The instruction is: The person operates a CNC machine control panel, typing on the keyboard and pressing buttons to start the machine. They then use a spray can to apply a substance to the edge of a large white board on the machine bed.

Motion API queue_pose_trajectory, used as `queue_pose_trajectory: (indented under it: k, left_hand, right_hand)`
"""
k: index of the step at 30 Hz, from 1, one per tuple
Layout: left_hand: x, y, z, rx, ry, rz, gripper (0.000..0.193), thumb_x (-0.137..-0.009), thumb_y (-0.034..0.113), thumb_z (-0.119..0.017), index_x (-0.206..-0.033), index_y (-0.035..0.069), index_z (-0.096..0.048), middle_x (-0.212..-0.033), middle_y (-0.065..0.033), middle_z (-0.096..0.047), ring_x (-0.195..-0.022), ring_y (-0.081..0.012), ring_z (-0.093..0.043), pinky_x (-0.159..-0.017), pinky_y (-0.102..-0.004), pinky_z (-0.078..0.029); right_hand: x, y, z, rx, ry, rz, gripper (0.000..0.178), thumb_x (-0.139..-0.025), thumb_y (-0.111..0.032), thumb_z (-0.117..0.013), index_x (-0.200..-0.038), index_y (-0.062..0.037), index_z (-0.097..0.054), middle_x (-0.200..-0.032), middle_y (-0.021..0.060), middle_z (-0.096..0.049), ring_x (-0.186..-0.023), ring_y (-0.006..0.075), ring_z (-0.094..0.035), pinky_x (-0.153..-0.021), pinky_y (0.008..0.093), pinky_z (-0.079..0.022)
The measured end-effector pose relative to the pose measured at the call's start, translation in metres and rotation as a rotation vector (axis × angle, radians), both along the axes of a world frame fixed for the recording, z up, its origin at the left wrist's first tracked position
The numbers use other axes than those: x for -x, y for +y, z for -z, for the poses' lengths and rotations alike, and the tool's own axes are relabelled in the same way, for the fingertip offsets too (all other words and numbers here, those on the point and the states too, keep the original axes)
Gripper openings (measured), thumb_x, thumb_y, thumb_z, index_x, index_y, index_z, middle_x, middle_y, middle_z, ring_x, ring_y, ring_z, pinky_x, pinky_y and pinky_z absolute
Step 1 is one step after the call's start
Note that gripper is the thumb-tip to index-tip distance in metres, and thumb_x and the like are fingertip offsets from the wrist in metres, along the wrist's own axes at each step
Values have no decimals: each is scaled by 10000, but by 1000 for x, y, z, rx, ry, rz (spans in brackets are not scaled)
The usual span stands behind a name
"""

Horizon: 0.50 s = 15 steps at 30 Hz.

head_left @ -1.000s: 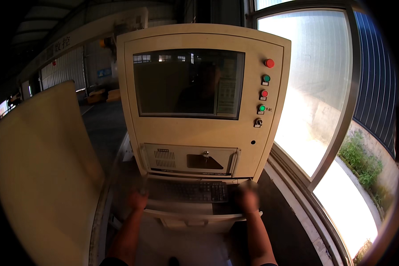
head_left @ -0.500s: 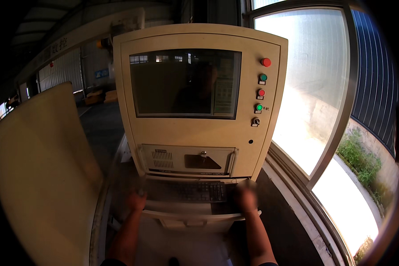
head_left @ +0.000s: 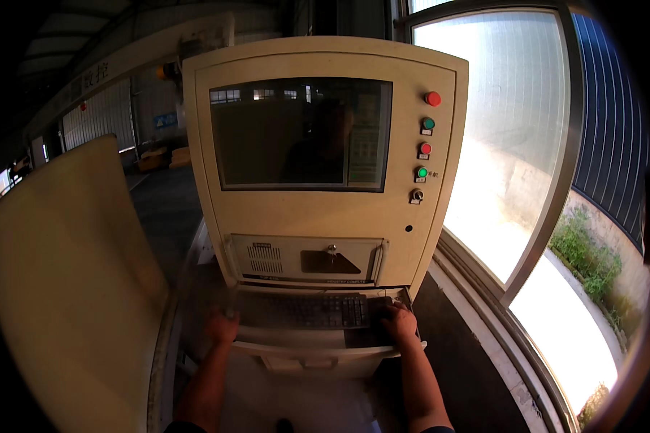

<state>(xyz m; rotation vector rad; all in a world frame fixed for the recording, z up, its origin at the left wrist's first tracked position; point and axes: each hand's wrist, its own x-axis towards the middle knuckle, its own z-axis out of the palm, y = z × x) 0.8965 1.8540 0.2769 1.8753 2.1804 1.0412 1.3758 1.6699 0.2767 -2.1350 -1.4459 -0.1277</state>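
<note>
A black keyboard [head_left: 332,310] lies on the pulled-out drawer [head_left: 289,337] of a beige control cabinet [head_left: 303,213]. At the drawer's left end, my left hand [head_left: 222,327] is closed around its side edge; the fingertips are dim and partly hidden. Right of the keyboard, my right hand [head_left: 399,322] curves over what looks like a dark computer mouse, mostly hidden under the palm and fingers. A dark mouse pad [head_left: 361,337] shows beside that hand.
Above the drawer are a dark screen [head_left: 289,137], a column of buttons with a lit green one [head_left: 422,173], and a computer panel [head_left: 307,260] with keys in its lock. A beige panel [head_left: 72,281] stands left; a window frame [head_left: 549,238] runs along the right.
My right hand, blurred by motion before, now shows sharply and has shifted slightly down at the right of the keyboard. My left hand stays at the drawer edge.
</note>
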Motion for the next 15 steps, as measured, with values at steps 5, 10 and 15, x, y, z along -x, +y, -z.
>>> queue_pose_trajectory:
  k: [5,10,15]
  left_hand:
    - [-1,-2,-6,48,-16,-9,690,-747,466,-771,-1233,17,-574,-1145,-203,-649,-1058,-361,-643,-881,-465,-523]
    - [4,3,3,-1,100,-23,734,-770,472,-772,-1295,29,-513,-1048,-191,-674,-917,-349,-672,-771,-477,-554]
    - [1,4,8,-25,118,-31,752,-781,469,-773,-1322,36,-481,-1040,-181,-682,-878,-353,-684,-746,-485,-568]
  right_hand:
    - [3,0,-2,3,11,17,513,-693,-311,-799,-1172,-163,-690,-1305,105,-612,-1179,292,-596,-992,399,-491]
    - [5,1,-4,-2,19,16,518,-695,-311,-802,-1181,-174,-684,-1307,104,-611,-1179,287,-598,-989,398,-493]
    - [6,-2,-7,9,30,15,523,-692,-308,-805,-1183,-173,-684,-1306,104,-612,-1178,289,-597,-991,398,-492]
